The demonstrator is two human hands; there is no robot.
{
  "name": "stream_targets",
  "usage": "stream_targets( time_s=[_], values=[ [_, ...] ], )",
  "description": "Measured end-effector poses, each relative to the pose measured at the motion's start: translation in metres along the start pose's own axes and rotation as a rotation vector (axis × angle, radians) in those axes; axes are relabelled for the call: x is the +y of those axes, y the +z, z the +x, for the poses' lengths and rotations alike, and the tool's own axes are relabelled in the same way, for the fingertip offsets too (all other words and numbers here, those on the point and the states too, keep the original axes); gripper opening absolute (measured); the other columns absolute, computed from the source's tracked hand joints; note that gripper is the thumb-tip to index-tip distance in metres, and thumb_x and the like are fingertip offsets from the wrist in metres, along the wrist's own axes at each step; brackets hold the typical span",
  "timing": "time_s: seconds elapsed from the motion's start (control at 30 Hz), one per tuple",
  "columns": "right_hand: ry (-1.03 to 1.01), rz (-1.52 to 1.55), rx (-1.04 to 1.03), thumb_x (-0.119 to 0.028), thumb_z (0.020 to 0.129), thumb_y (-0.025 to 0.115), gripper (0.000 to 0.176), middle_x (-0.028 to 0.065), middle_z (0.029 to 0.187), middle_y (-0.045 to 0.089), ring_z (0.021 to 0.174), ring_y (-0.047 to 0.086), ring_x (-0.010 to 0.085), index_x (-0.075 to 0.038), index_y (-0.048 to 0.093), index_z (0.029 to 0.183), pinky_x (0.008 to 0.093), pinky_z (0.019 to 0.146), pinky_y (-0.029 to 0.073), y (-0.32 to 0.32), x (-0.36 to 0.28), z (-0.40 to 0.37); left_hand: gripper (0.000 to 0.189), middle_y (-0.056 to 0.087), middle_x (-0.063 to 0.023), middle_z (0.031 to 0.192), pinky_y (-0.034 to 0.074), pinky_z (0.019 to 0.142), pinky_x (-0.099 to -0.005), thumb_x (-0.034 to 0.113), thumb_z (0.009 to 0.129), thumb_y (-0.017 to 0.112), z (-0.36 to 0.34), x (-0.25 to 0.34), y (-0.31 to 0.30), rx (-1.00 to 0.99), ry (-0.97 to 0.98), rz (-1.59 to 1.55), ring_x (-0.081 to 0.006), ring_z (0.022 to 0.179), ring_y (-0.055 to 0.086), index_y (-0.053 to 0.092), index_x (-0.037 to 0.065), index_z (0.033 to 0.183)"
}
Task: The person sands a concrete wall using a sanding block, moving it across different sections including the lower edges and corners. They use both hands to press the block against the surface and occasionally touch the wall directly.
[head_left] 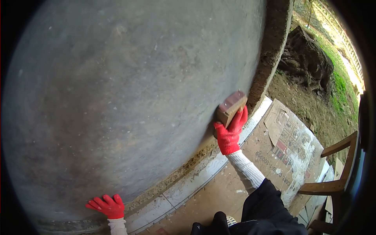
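Note:
My right hand, in a red-coated glove with a white knit cuff, grips a sanding block. The block looks wooden, with a reddish-brown sheet on its upper side, and is held against or very close to the grey wall near its right edge. Lower left, my left hand wears a matching red glove. Its fingers are spread on the wall surface and it holds nothing. The wall is smooth grey plaster or cement with pale specks and darker patches.
A rough edge strip borders the wall on the right. White tiles run along its base. Printed cardboard covers the floor. A wooden chair or stool frame stands at right. Beyond are soil, grass and a dark stump-like mass.

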State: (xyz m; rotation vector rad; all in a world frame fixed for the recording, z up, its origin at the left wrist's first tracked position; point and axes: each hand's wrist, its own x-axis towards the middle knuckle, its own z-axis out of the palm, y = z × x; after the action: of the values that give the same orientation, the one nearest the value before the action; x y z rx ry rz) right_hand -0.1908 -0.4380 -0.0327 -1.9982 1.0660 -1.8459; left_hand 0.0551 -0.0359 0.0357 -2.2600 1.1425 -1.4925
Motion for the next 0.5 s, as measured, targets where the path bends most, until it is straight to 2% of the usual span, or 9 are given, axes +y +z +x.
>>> stream_targets(
  time_s=[0.03, 0.1, 0.2, 0.27, 0.33, 0.37, 0.47, 0.5],
  values=[
    [0.080, 0.012, 0.005, -0.019, 0.061, 0.080, 0.110, 0.0238, 0.145, 0.017, 0.127, 0.032, 0.0429, -0.016, 0.013, 0.148, 0.0457, 0.102, 0.034, 0.006, 0.020, -0.017, 0.044, 0.038, -0.0281, 0.103, 0.019, 0.099, -0.0717, 0.043, 0.095, 0.034, 0.004, 0.003, -0.003, 0.002, -0.005, -0.003, -0.0541, 0.109, 0.035, 0.039, -0.001, 0.090],
    [0.176, 0.020, 0.009, -0.019, 0.061, 0.080, 0.109, 0.0241, 0.144, 0.018, 0.127, 0.032, 0.0429, -0.015, 0.015, 0.148, 0.0458, 0.102, 0.034, 0.008, 0.030, -0.023, 0.030, 0.032, -0.0224, 0.085, 0.020, 0.093, -0.0749, 0.030, 0.089, 0.043, 0.017, 0.008, -0.011, 0.035, 0.000, -0.049, -0.0459, 0.086, 0.036, 0.032, 0.003, 0.081],
    [0.092, 0.034, 0.071, -0.023, 0.065, 0.078, 0.098, 0.0244, 0.142, 0.026, 0.127, 0.034, 0.0430, -0.009, 0.024, 0.145, 0.0454, 0.100, 0.036, -0.008, -0.011, 0.046, 0.034, 0.032, -0.0223, 0.085, 0.020, 0.094, -0.0747, 0.034, 0.092, 0.041, 0.019, 0.008, -0.015, 0.023, 0.006, -0.042, -0.0457, 0.086, 0.036, 0.032, 0.003, 0.080],
    [0.029, 0.003, 0.033, -0.023, 0.065, 0.078, 0.099, 0.0225, 0.144, 0.024, 0.128, 0.034, 0.0423, -0.010, 0.023, 0.146, 0.0445, 0.101, 0.036, -0.018, -0.028, 0.079, 0.036, 0.032, -0.0221, 0.085, 0.020, 0.094, -0.0744, 0.036, 0.093, 0.039, 0.018, 0.007, -0.011, 0.063, 0.027, -0.026, -0.0455, 0.086, 0.036, 0.032, 0.003, 0.080],
    [-0.049, -0.012, 0.062, -0.021, 0.065, 0.078, 0.100, 0.0216, 0.144, 0.024, 0.129, 0.033, 0.0417, -0.010, 0.022, 0.146, 0.0435, 0.101, 0.036, -0.012, 0.003, 0.063, 0.038, 0.032, -0.0219, 0.085, 0.020, 0.095, -0.0741, 0.038, 0.094, 0.038, 0.019, 0.006, -0.008, 0.116, 0.030, -0.016, -0.0453, 0.086, 0.037, 0.031, 0.003, 0.079],
    [-0.125, -0.027, 0.080, -0.019, 0.064, 0.078, 0.100, 0.0208, 0.145, 0.023, 0.130, 0.032, 0.0411, -0.010, 0.021, 0.146, 0.0426, 0.102, 0.036, -0.008, 0.027, 0.049, 0.039, 0.032, -0.0217, 0.085, 0.020, 0.095, -0.0737, 0.038, 0.094, 0.037, 0.019, 0.006, -0.011, 0.073, 0.011, -0.027, -0.0453, 0.086, 0.037, 0.031, 0.003, 0.078],
    [0.262, -0.048, 0.029, -0.014, 0.067, 0.076, 0.096, 0.0211, 0.143, 0.025, 0.129, 0.033, 0.0384, -0.009, 0.021, 0.146, 0.0391, 0.104, 0.035, -0.003, 0.065, 0.020, 0.040, 0.032, -0.0216, 0.085, 0.020, 0.095, -0.0733, 0.039, 0.095, 0.036, 0.016, 0.009, -0.011, 0.029, -0.010, -0.033, -0.0455, 0.087, 0.036, 0.031, 0.004, 0.078],
    [0.241, -0.062, 0.033, -0.014, 0.068, 0.075, 0.094, 0.0214, 0.142, 0.027, 0.128, 0.034, 0.0382, -0.008, 0.022, 0.145, 0.0391, 0.104, 0.034, -0.002, 0.075, 0.017, 0.040, 0.032, -0.0217, 0.086, 0.021, 0.095, -0.0734, 0.039, 0.095, 0.036, 0.016, 0.007, -0.011, 0.028, -0.003, -0.025, -0.0457, 0.087, 0.036, 0.030, 0.004, 0.077]
  ],
)
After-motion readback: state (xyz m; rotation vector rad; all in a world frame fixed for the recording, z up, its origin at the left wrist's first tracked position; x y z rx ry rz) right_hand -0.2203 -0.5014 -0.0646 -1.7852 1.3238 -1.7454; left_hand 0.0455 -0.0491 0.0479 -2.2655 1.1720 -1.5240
